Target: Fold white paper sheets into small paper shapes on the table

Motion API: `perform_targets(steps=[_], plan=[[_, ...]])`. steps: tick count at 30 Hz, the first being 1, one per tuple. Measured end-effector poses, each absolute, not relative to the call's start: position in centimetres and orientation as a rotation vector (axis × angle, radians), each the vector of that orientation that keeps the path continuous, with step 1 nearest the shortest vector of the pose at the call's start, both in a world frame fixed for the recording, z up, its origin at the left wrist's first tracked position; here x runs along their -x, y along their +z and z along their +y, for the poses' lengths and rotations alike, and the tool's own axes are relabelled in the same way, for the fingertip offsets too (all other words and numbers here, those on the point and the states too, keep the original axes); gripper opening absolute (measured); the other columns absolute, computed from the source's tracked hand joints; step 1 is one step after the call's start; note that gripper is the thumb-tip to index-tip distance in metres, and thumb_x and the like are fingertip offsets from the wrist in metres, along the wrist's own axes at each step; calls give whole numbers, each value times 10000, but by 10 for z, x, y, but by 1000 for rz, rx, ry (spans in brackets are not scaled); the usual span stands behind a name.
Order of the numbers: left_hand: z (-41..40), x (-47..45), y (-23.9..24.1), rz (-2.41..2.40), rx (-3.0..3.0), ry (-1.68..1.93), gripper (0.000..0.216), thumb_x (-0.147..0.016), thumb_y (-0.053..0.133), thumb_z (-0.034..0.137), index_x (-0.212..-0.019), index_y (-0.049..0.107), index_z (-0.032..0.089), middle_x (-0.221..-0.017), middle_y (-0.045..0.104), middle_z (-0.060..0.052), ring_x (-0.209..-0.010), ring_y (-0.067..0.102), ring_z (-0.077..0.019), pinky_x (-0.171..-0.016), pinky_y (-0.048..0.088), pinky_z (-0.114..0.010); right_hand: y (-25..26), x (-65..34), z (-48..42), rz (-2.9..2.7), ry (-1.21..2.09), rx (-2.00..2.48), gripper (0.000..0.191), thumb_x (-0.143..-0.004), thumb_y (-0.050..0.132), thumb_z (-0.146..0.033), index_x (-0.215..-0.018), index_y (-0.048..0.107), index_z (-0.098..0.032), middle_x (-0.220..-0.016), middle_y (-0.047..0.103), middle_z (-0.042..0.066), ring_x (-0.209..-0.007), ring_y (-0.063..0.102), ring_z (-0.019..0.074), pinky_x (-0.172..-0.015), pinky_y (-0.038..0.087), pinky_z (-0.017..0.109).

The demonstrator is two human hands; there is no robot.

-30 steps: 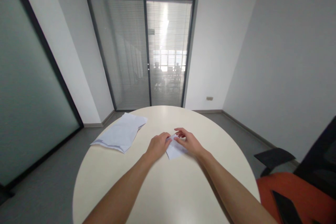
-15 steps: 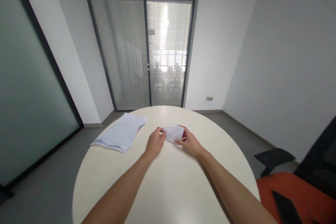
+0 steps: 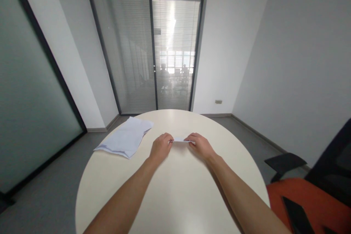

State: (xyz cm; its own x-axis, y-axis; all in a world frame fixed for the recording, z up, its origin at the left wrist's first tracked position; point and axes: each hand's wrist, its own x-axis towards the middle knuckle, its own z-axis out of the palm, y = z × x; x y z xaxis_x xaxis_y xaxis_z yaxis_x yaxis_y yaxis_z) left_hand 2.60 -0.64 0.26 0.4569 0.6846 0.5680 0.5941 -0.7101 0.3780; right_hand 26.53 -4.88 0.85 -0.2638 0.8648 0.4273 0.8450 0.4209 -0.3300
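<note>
A small folded piece of white paper [image 3: 179, 140] is held between my two hands, seen almost edge-on as a thin strip. My left hand [image 3: 162, 145] pinches its left end between thumb and fingers. Its right end is gripped by the thumb and fingers of my right hand [image 3: 200, 145]. The paper sits just above the round table, with a faint shadow beneath it. To the left of my left hand lies a loose stack of white paper sheets [image 3: 124, 138], its edges uneven.
The round cream table [image 3: 175, 197] spreads out under my arms. An orange chair [image 3: 290, 193] with black armrests stands at its right side. Beyond the table is a glass door [image 3: 131, 62] with blinds, and a frosted glass panel [image 3: 33, 73] rises on the left.
The folded paper has tilted from showing its broad face to nearly edge-on. My right hand has turned, its fingers now over the paper's right end. The stack has stayed put.
</note>
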Motion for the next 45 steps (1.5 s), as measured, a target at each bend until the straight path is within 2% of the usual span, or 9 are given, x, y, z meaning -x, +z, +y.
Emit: perform_targets(steps=[8, 13, 18, 23, 31, 35, 40, 42, 45], plan=[[-7, -22, 0, 1201, -2711, 716, 264, -831, 498, 42, -929, 668, 219, -962, 705, -37, -953, 624, -208, -861, 471, -324, 6, -263, -50, -2260, 131, 1475, 428, -792, 524, -35, -1081, 757, -246, -1092, 743, 52, -1052, 637, 220, -928, 474, 326], [-10, -20, 4, 1084, -2762, 698, 142, -807, 602, 173, -908, 695, 209, -937, 713, -69, -923, 639, -242, -873, 473, -357, 4, -266, -48, -2248, 168, 1490, 430, -786, 515, -44, -1080, 757, -243, -1064, 753, 50, -1023, 651, 213, -929, 472, 318], [-13, -18, 7, 1007, -2801, 717, 136, -841, 627, 256, -938, 706, 204, -960, 722, -76, -946, 640, -252, -900, 477, -376, 6, -266, -49, -2237, 180, 1514, 410, -765, 520, -55, -1048, 763, -226, -1031, 756, 56, -985, 654, 210, -899, 474, 302], [-15, -19, 9, 833, -2775, 798, 147, -901, 577, 243, -951, 713, 223, -1132, 702, -67, -1069, 615, -222, -969, 471, -344, 7, -263, -50, -2236, 190, 1520, 357, -770, 518, -73, -990, 764, -209, -1017, 746, 67, -987, 643, 209, -902, 461, 294], [-17, -21, 9, 921, -2715, 698, 197, -923, 529, 247, -956, 722, 224, -978, 729, -50, -960, 653, -206, -897, 483, -304, 13, -259, -57, -2241, 220, 1466, 211, -820, 576, -195, -920, 761, -198, -1023, 737, 79, -984, 631, 230, -895, 447, 297], [-15, -21, 8, 1029, -2700, 685, 219, -942, 509, 288, -931, 716, 219, -950, 734, -50, -902, 661, -204, -833, 483, -293, 15, -259, -59, -2198, 270, 1475, 193, -872, 590, -304, -892, 748, -195, -947, 733, 78, -885, 622, 217, -798, 443, 286], [-14, -23, 8, 1146, -2661, 691, 366, -999, 417, 375, -847, 703, 204, -855, 734, -60, -815, 670, -207, -752, 482, -295, 11, -259, -55, -2160, 249, 1566, 292, -929, 542, -391, -785, 685, -182, -755, 674, 54, -663, 539, 169, -623, 354, 270], [-13, -24, 7, 1158, -2611, 747, 317, -991, 439, 367, -913, 707, 217, -891, 747, -51, -830, 682, -204, -759, 489, -292, 8, -259, -54, -2157, 246, 1555, 314, -953, 512, -395, -783, 670, -184, -769, 674, 58, -679, 546, 172, -630, 349, 271], [-11, -25, 2, 1145, -2514, 830, 252, -964, 497, 327, -1139, 665, 260, -1013, 755, -18, -845, 699, -179, -788, 503, -280, 6, -259, -53, -2154, 248, 1530, 311, -976, 480, -384, -829, 665, -183, -827, 690, 74, -745, 583, 186, -673, 375, 273]])
